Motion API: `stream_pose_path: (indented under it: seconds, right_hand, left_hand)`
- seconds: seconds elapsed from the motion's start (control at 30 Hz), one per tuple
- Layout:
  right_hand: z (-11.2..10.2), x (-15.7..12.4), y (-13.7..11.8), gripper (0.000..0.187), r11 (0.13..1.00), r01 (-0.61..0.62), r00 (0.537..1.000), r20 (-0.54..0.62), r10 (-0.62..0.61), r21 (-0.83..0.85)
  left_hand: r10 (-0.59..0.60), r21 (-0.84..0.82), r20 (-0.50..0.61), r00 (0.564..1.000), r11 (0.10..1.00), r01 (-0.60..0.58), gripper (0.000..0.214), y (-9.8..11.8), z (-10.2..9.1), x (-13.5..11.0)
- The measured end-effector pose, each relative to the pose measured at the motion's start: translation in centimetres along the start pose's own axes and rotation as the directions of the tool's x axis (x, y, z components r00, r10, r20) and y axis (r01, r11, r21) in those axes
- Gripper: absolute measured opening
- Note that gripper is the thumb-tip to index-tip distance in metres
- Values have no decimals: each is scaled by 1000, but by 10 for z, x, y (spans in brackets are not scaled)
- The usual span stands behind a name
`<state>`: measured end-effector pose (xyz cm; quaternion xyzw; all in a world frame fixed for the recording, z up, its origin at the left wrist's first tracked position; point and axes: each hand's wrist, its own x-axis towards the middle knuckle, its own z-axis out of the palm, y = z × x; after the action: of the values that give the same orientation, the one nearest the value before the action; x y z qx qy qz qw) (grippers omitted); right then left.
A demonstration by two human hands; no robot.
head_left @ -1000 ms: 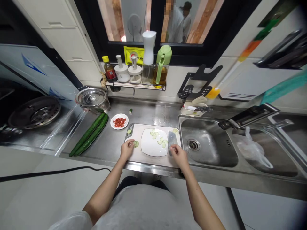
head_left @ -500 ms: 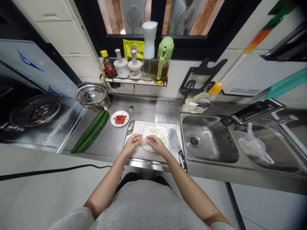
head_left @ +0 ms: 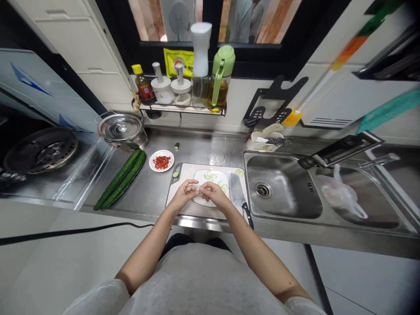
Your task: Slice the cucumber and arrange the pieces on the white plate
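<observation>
My left hand and my right hand meet over the near left part of a white plate. Between their fingertips is a thin, pale cucumber slice, partly hidden by the fingers. Both hands are closed on it. Several cucumber slices lie in curved groups on the plate. Under the plate is a pale cutting board. A cleaver with a black handle rests on the board to the right of the plate, with more slices by its tip. A cucumber piece sits at the board's left corner.
Left of the board stand a small plate of chopped red chilli and two whole cucumbers. A lidded steel pot is behind them. The sink lies to the right. Above hangs a rack of seasoning bottles.
My hands have come together, and the right fingers now meet the left at the cucumber slice, which showed more fully before. The whole view has shifted slightly.
</observation>
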<state>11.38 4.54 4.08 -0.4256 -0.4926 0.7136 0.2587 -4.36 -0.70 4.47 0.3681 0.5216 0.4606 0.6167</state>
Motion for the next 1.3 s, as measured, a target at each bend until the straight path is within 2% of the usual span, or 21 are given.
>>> stream_pose_path:
  seconds: [0.23, 0.33, 0.4, 0.47, 0.53, 0.63, 0.73, 0.87, 0.97, 1.3]
  right_hand:
    - [-2, -4, -8, 22, 992, -97, 995, 21, 95, 78]
    - [-3, -4, -8, 22, 992, -112, 994, 4, 112, 64]
    - [-5, -4, -9, 21, 994, -98, 995, -19, 99, 36]
    - [-7, -5, -9, 22, 997, -72, 997, -39, 72, 3]
    - [-9, -6, -10, 22, 999, -45, 998, -40, 43, -31]
    - [-13, -9, -10, 23, 996, 7, 1000, -21, -9, -88]
    - [-16, -10, -5, 22, 982, 105, 994, 7, -105, -154]
    - [-21, -10, 2, 18, 935, 230, 973, 40, -227, -271]
    - [-22, -14, 0, 17, 902, 256, 966, 52, -254, -347]
    - [-26, -17, 1, 20, 856, 253, 965, 59, -255, -450]
  left_hand:
    - [82, 95, 14, 997, 992, -83, 47, -1, -3, 6]
    - [119, 150, -22, 993, 982, -114, 44, -3, -2, 6]
    - [105, 161, -83, 991, 983, -90, 44, -4, 2, 5]
    - [12, 115, -153, 988, 993, 6, 41, -4, 6, 3]
    - [-154, 4, -174, 973, 988, 157, 38, -3, 10, 1]
    - [-384, -190, -93, 919, 913, 362, 41, -2, 14, 0]
    - [-475, -301, 4, 880, 838, 454, 36, 0, 16, 2]
    - [-478, -369, 64, 876, 804, 465, 29, 3, 17, 5]
    - [-467, -396, 65, 882, 799, 453, 31, 7, 18, 5]
    - [-380, -254, -75, 922, 901, 351, 49, 7, 24, 9]
